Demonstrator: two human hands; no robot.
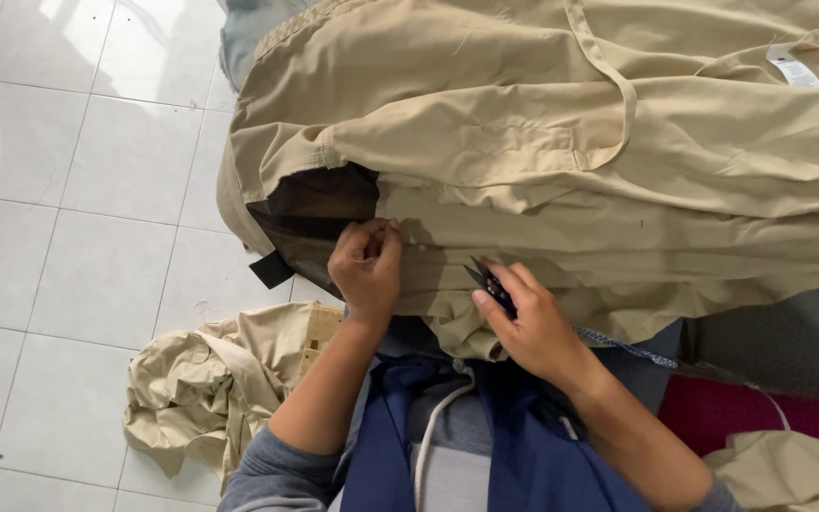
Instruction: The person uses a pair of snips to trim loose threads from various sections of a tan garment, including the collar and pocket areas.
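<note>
White tiled floor (pixel 68 237); crumpled beige cloth heap (pixel 206 384) lying on it, cardboard piece (pixel 319 332) just beside heap, red fabric (pixel 732 408) well apart from heap.

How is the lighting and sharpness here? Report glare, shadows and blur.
Head view: soft daylight, with bright glare patches on the floor tiles; the left hand casts a faint shadow on the beige garment; hands and black thread snips look reasonably sharp; no marked distortion.
</note>
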